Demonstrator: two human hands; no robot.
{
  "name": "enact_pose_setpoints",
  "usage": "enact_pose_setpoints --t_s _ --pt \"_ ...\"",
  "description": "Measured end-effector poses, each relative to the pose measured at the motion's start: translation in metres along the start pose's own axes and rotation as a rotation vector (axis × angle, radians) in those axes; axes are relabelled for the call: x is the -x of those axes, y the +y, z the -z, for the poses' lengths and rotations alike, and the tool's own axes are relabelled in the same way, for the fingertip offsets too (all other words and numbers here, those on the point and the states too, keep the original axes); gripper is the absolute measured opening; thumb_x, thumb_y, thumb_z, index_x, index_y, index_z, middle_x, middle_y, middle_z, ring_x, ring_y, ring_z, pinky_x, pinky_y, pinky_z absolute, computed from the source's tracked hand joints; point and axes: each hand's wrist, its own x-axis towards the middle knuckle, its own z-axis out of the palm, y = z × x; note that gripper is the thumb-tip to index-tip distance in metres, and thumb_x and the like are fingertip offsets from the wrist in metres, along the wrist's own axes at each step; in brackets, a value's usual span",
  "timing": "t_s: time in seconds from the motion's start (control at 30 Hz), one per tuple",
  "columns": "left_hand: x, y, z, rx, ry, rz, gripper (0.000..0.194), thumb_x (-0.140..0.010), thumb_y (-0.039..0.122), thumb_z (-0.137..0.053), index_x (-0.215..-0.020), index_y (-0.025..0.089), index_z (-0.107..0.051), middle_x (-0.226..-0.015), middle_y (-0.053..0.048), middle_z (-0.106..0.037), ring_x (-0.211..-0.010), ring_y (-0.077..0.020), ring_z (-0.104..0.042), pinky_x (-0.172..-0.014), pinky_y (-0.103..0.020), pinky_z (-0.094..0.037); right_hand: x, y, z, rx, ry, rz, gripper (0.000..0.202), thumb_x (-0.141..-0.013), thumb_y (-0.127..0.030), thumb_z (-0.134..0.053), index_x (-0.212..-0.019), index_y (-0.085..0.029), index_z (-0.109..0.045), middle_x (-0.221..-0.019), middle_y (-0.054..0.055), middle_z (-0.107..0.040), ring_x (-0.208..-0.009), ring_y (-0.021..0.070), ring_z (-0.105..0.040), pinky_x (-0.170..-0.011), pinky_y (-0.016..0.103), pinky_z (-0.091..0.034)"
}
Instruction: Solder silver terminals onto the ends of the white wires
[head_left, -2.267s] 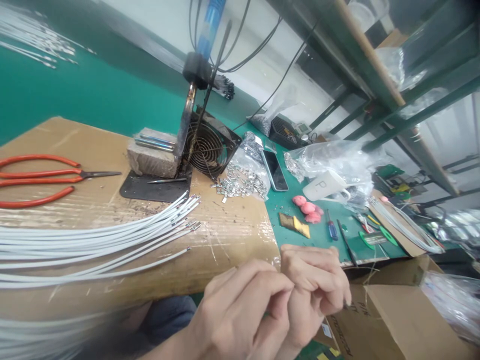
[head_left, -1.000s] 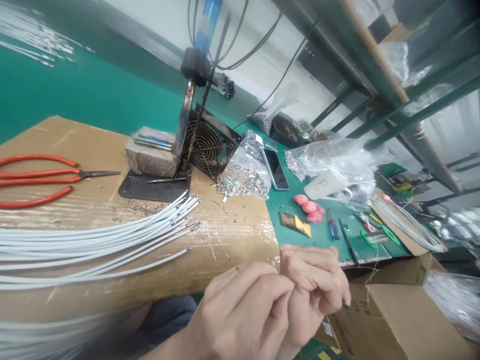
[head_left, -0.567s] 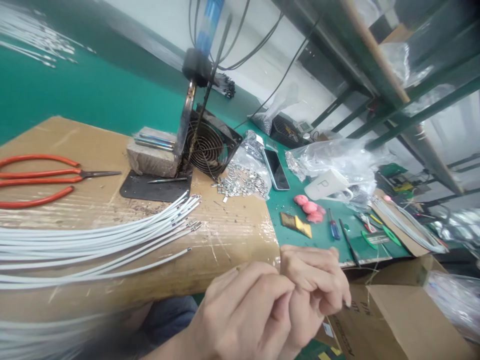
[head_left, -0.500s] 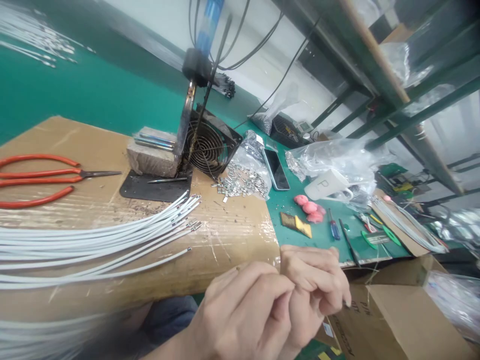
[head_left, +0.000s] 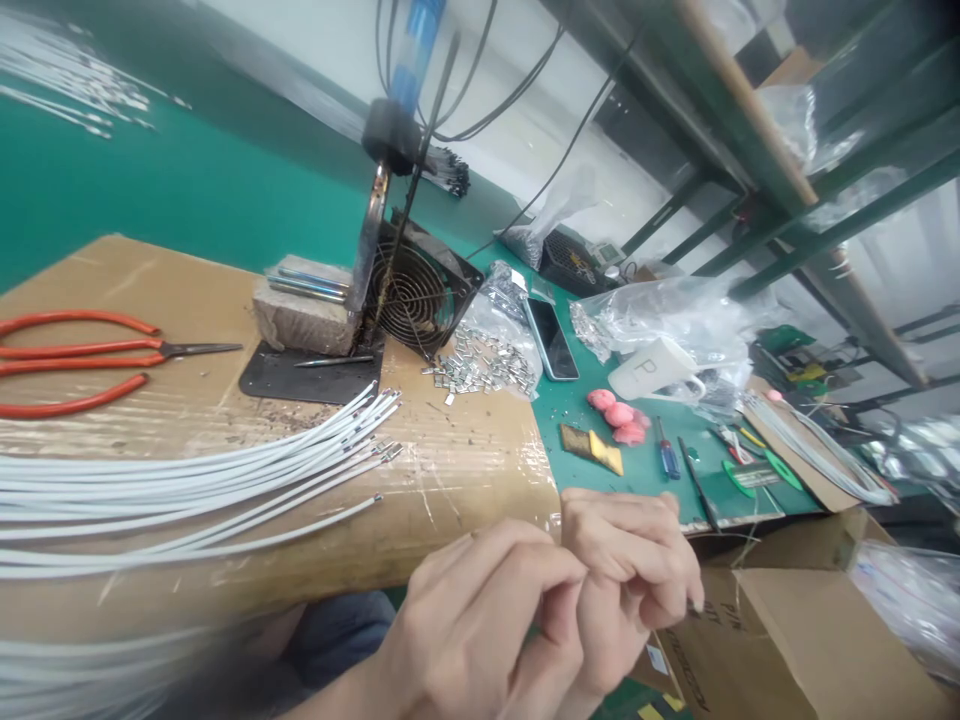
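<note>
Left hand [head_left: 480, 630] and right hand [head_left: 630, 580] curled, touching, contents hidden, white cables [head_left: 195, 490] well apart on the cardboard [head_left: 465, 470].

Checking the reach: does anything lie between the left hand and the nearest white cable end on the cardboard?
Nothing visible. The left hand sits below the cardboard edge, and the nearest white cable end lies on bare cardboard above it.

Matt corrugated cardboard top [head_left: 465, 470]; glossy white plastic-sheathed cables [head_left: 187, 480] (metal-tipped).
</note>
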Motion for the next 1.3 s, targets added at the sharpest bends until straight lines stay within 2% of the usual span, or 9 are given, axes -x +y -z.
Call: enact_pose_setpoints --t_s 0.27,0.5,0.7,0.8,0.93,1.0,1.1,1.23,1.3 --pt "0.005 -0.002 0.004 0.033 -0.018 0.044 0.024 -0.084 -0.005 -0.062 -0.092 0.017 -0.066 -0.08 0.0 -0.073 -0.068 -0.0114 -0.071 -0.066 -0.021 -0.057 -0.002 0.006 -0.002 -0.013 0.002 0.038 0.047 -0.105 -0.032 -0.066 -0.062 -0.013 -0.059 -0.05 -0.01 -0.052 -0.036 0.0008 -0.037 -0.033 0.012 -0.025" --pt "0.002 -0.004 0.004 0.018 -0.026 0.042 0.023 -0.086 -0.004 -0.063 -0.094 0.017 -0.067 -0.079 0.0 -0.073 -0.066 -0.0114 -0.071 -0.065 -0.02 -0.057 -0.002 0.007 -0.001 -0.063 -0.017 0.075 0.042 -0.105 -0.028 -0.066 -0.067 -0.012 -0.061 -0.051 -0.01 -0.053 -0.036 0.0007 -0.039 -0.032 0.011 -0.025" --pt "-0.003 -0.003 0.003 -0.004 -0.023 -0.077 0.021 -0.086 -0.007 -0.06 -0.091 0.012 -0.068 -0.075 -0.005 -0.075 -0.066 -0.0141 -0.072 -0.062 -0.021 -0.057 0.001 0.0 -0.002 -0.104 -0.03 0.051 0.039 -0.104 -0.028 -0.067 -0.069 -0.012 -0.063 -0.055 -0.008 -0.057 -0.043 0.0026 -0.05 -0.036 0.011 -0.034" --pt "-0.004 -0.002 0.003 -0.018 -0.022 -0.078 0.02 -0.088 -0.006 -0.06 -0.089 0.013 -0.067 -0.073 -0.005 -0.075 -0.064 -0.0141 -0.072 -0.06 -0.021 -0.057 0.002 -0.002 -0.003 -0.179 -0.058 0.064 0.035 -0.103 -0.025 -0.068 -0.071 -0.012 -0.064 -0.056 -0.008 -0.058 -0.044 0.003 -0.052 -0.036 0.011 -0.035" --pt "-0.002 -0.003 0.001 -0.002 -0.019 -0.047 0.02 -0.088 -0.004 -0.062 -0.091 0.014 -0.069 -0.076 -0.004 -0.076 -0.065 -0.0139 -0.073 -0.062 -0.021 -0.059 0.003 -0.002 -0.004 -0.395 -0.028 0.108 0.017 -0.103 -0.027 -0.068 -0.094 -0.012 -0.069 -0.076 -0.004 -0.067 -0.054 0.0058 -0.06 -0.045 0.015 -0.048" --pt "-0.002 -0.004 0.001 0.011 -0.025 -0.034 0.021 -0.086 -0.005 -0.063 -0.091 0.014 -0.069 -0.077 -0.005 -0.076 -0.065 -0.0139 -0.073 -0.062 -0.021 -0.059 0.001 -0.001 -0.004 -0.507 0.028 0.12 0.019 -0.104 -0.032 -0.066 -0.107 -0.014 -0.069 -0.09 0.001 -0.07 -0.065 0.0091 -0.065 -0.054 0.021 -0.055" --pt "-0.003 -0.005 0.002 0.014 -0.024 -0.044 0.022 -0.085 -0.006 -0.063 -0.09 0.014 -0.069 -0.076 -0.005 -0.076 -0.064 -0.014 -0.072 -0.061 -0.021 -0.059 -0.001 0.001 -0.005 -0.599 0.097 0.12 0.023 -0.104 -0.036 -0.065 -0.114 -0.015 -0.068 -0.099 0.003 -0.07 -0.072 0.0116 -0.067 -0.059 0.024 -0.058" --pt "-0.003 -0.004 0.003 0.007 -0.027 -0.031 0.022 -0.086 -0.006 -0.062 -0.091 0.014 -0.069 -0.078 -0.005 -0.077 -0.066 -0.0139 -0.072 -0.062 -0.021 -0.06 -0.003 0.001 -0.005 -0.586 0.092 0.12 0.024 -0.105 -0.036 -0.065 -0.116 -0.016 -0.069 -0.104 0.005 -0.072 -0.078 0.0135 -0.069 -0.065 0.027 -0.061" --pt "-0.001 -0.004 0.002 0.002 -0.016 -0.03 0.021 -0.085 -0.006 -0.062 -0.089 0.013 -0.069 -0.076 -0.005 -0.076 -0.065 -0.0133 -0.072 -0.062 -0.021 -0.059 -0.002 0.0 -0.004 -0.516 0.059 0.103 0.021 -0.105 -0.035 -0.065 -0.112 -0.015 -0.069 -0.1 0.004 -0.072 -0.074 0.0122 -0.069 -0.062 0.025 -0.06"
